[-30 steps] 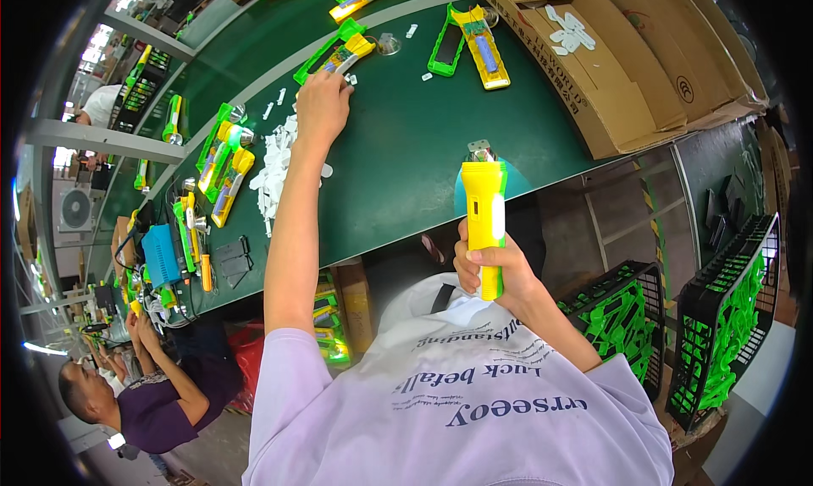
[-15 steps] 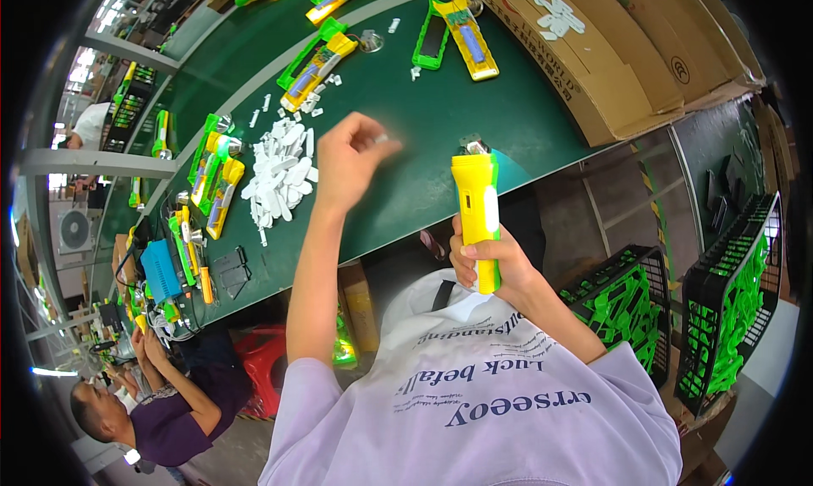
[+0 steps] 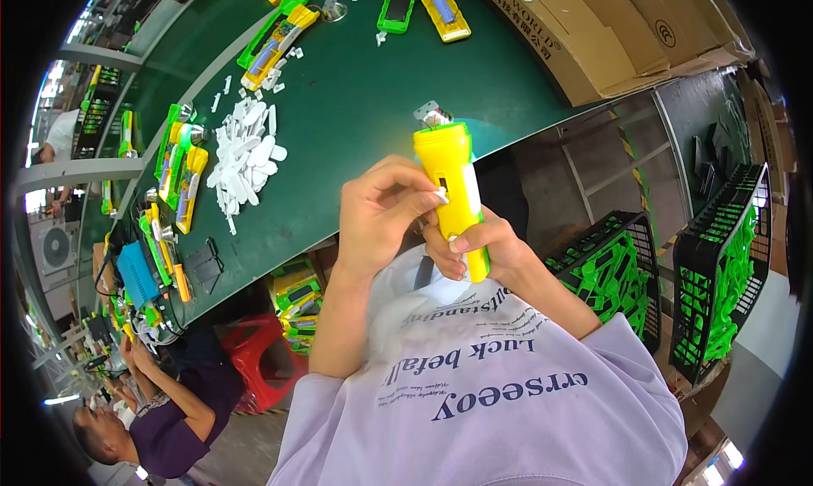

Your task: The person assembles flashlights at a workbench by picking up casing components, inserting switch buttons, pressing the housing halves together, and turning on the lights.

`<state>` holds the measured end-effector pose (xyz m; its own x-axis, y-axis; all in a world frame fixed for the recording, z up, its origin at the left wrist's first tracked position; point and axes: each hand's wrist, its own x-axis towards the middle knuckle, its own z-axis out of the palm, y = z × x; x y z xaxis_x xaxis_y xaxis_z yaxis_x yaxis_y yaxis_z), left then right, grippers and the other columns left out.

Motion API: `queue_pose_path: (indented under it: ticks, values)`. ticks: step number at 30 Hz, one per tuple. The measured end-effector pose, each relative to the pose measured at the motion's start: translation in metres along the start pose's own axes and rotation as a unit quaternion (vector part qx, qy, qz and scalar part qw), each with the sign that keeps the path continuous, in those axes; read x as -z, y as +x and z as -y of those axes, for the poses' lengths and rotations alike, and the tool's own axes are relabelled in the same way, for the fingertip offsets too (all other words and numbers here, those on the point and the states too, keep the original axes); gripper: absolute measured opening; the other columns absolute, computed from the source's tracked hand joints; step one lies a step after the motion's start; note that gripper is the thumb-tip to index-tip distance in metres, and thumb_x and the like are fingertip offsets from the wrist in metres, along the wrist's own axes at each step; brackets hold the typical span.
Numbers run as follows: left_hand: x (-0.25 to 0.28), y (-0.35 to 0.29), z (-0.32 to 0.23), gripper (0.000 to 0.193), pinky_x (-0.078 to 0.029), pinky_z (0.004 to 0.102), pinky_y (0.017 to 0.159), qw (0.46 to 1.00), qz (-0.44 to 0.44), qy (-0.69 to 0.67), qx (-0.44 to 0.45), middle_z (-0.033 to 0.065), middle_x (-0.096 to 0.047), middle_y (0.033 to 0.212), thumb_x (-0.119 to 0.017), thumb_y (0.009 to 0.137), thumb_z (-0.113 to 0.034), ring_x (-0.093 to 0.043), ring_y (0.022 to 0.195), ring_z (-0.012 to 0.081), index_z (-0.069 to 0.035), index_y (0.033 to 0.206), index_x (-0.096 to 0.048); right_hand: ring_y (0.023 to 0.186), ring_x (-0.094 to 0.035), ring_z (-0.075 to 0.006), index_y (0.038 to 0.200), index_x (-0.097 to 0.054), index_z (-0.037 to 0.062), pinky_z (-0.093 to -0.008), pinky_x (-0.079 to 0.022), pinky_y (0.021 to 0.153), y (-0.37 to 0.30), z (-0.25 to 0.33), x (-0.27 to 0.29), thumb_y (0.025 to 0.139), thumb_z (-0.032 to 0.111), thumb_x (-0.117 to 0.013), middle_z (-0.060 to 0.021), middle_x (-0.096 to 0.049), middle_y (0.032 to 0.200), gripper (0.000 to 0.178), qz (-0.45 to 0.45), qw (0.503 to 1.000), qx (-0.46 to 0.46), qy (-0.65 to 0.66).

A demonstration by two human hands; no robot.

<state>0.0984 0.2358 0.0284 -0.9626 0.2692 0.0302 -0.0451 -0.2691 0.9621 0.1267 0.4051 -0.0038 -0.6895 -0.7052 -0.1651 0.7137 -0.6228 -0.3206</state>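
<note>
My right hand [image 3: 476, 245] grips a yellow and green flashlight [image 3: 447, 168] by its lower body, head end up. A shiny reflector piece with wires [image 3: 433, 114] sticks out of the top. My left hand [image 3: 385, 211] pinches a small white plastic piece [image 3: 441, 195] against the flashlight's side, just below a dark slot [image 3: 442, 183] in the yellow housing. Beyond my left hand, a pile of white plastic pieces [image 3: 246, 156] lies on the green table [image 3: 356, 105].
Opened flashlights [image 3: 275, 46] lie along the table's far side and left. A cardboard box [image 3: 593, 46] stands at the back right. Black crates [image 3: 720, 266] of green parts are at the right. A red stool [image 3: 258, 363] and a co-worker [image 3: 174, 418] are at the lower left.
My left hand has come from over the table down to the flashlight, bringing the small white piece against its side. The view has shifted, and the flashlight stays in my right hand.
</note>
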Motion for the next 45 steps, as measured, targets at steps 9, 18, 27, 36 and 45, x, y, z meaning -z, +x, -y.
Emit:
queue_pose_path:
  ticks: [9, 18, 27, 36, 45]
  values:
    - [-0.013, -0.009, -0.004, 0.005, -0.052, 0.0237, 0.060, 0.999, -0.027, 0.017, -0.014, 0.0080, -0.060, 0.089, -0.068, 0.084, 0.007, -0.064, 0.065, 0.0125, 0.005, 0.086, -0.064, 0.047, -0.049, -0.0177, 0.103, -0.045, 0.0040, -0.0314, -0.043, 0.044, -0.008, -0.006, 0.004, 0.069, 0.005, -0.065, -0.0078, -0.049, 0.062, 0.040, 0.061, 0.996, -0.019, 0.056]
    - [-0.020, -0.015, -0.028, 0.008, -0.046, 0.0193, 0.056, 0.963, -0.042, 0.256, -0.078, 0.0066, -0.062, 0.087, -0.071, 0.082, 0.007, -0.059, 0.064, 0.0075, 0.004, 0.086, -0.064, 0.048, -0.049, -0.0183, 0.102, -0.043, 0.0048, -0.0305, -0.044, 0.044, -0.008, -0.005, 0.000, 0.065, 0.004, -0.062, -0.0080, -0.048, 0.062, 0.041, 0.095, 0.995, -0.032, 0.018]
    - [-0.020, -0.018, -0.024, 0.009, -0.039, 0.0188, 0.053, 0.982, -0.049, 0.179, -0.036, 0.0043, -0.061, 0.085, -0.073, 0.080, 0.004, -0.052, 0.062, 0.0053, 0.003, 0.084, -0.065, 0.048, -0.049, -0.0181, 0.103, -0.043, 0.0048, -0.0309, -0.044, 0.044, -0.011, -0.006, -0.001, 0.066, 0.004, -0.062, -0.0086, -0.049, 0.063, 0.041, 0.091, 0.994, -0.042, 0.046]
    - [-0.019, -0.021, -0.019, 0.031, -0.042, 0.0198, 0.053, 0.948, -0.105, 0.295, -0.063, 0.0074, -0.059, 0.098, -0.077, 0.079, -0.001, -0.050, 0.064, 0.0067, 0.001, 0.105, -0.060, 0.046, -0.048, -0.0175, 0.099, -0.044, 0.0034, -0.0313, -0.043, 0.044, -0.014, -0.004, -0.012, 0.067, 0.002, -0.062, -0.0081, -0.049, 0.060, 0.038, 0.009, 0.998, -0.055, -0.033]
    - [-0.010, -0.016, -0.022, 0.046, -0.052, 0.0290, 0.070, 0.951, -0.018, 0.307, -0.039, 0.0142, -0.048, 0.119, -0.068, 0.076, 0.010, -0.059, 0.083, 0.0200, -0.001, 0.117, -0.050, 0.043, -0.049, -0.0179, 0.095, -0.046, -0.0004, -0.0321, -0.042, 0.041, -0.018, -0.001, -0.025, 0.065, 0.001, -0.058, -0.0089, -0.051, 0.061, 0.033, -0.088, 0.982, -0.069, -0.153]
